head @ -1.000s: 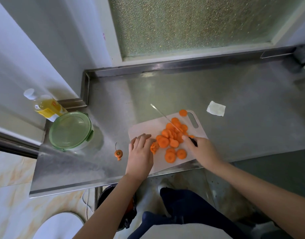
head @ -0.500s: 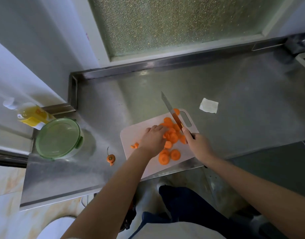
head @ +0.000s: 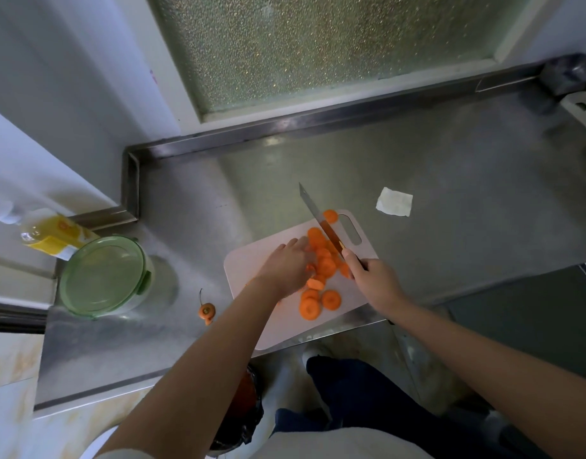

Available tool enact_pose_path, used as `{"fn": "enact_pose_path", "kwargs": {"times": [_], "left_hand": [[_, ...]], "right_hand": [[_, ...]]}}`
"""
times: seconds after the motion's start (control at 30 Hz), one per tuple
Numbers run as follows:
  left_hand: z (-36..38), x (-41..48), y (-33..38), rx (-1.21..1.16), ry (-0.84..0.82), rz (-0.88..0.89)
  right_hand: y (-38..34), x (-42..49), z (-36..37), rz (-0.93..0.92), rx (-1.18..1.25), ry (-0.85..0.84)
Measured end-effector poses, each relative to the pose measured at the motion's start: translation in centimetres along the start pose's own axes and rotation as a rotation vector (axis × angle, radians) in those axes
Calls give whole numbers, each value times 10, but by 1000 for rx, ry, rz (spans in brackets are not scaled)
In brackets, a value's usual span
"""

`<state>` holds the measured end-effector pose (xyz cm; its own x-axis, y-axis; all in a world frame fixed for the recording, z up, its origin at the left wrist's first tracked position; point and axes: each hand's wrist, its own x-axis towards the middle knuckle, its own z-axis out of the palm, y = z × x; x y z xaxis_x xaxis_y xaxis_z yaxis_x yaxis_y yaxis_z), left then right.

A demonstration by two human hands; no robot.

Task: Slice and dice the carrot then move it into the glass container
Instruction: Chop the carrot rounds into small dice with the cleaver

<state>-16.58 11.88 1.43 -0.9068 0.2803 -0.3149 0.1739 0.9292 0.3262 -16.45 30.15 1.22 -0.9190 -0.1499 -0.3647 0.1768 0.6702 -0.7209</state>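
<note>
Several round carrot slices (head: 321,286) lie in a loose heap on a pale cutting board (head: 248,263) at the front edge of the steel counter. My left hand (head: 286,268) lies over the left side of the heap, its fingers touching the slices. My right hand (head: 372,278) grips the handle of a knife (head: 319,220), whose blade points up and away over the slices. One slice (head: 330,216) sits apart near the board's handle slot. The glass container (head: 106,274) stands at the left with its green lid on.
A carrot top (head: 207,311) lies on the steel counter (head: 450,226) between container and board. A yellow bottle (head: 48,235) lies behind the container. A folded white tissue (head: 394,206) lies to the right of the board. A bin (head: 245,405) stands under the counter edge.
My left hand moved right from the board's left part onto the heap of slices. My right hand lifted the knife so the blade now angles up over the slices.
</note>
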Motion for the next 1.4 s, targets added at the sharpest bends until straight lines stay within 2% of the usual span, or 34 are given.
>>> {"fn": "enact_pose_path", "kwargs": {"times": [0.1, 0.23, 0.6, 0.73, 0.87, 1.07, 1.27, 1.4], "left_hand": [[-5, 3, -5, -70, -51, -20], [-10, 1, -9, -12, -102, 49], [-5, 3, -13, 248, -106, 179], [-7, 4, -13, 238, -102, 186], [-7, 4, -13, 236, -98, 166], [2, 2, -13, 123, -49, 24], [-11, -3, -18, -31, -177, 2], [-7, -4, -18, -25, -139, -40]], "right_hand": [[1, -1, 0, -22, 19, -5], [3, -2, 1, -48, 21, 7], [4, -4, 3, -21, 26, -4], [6, -5, 4, -11, 20, -11], [8, -5, 7, -2, 10, -26], [6, -5, 6, 4, 18, -35], [5, -4, 7, 0, 12, -39], [5, -2, 11, -9, 35, -23]]}}
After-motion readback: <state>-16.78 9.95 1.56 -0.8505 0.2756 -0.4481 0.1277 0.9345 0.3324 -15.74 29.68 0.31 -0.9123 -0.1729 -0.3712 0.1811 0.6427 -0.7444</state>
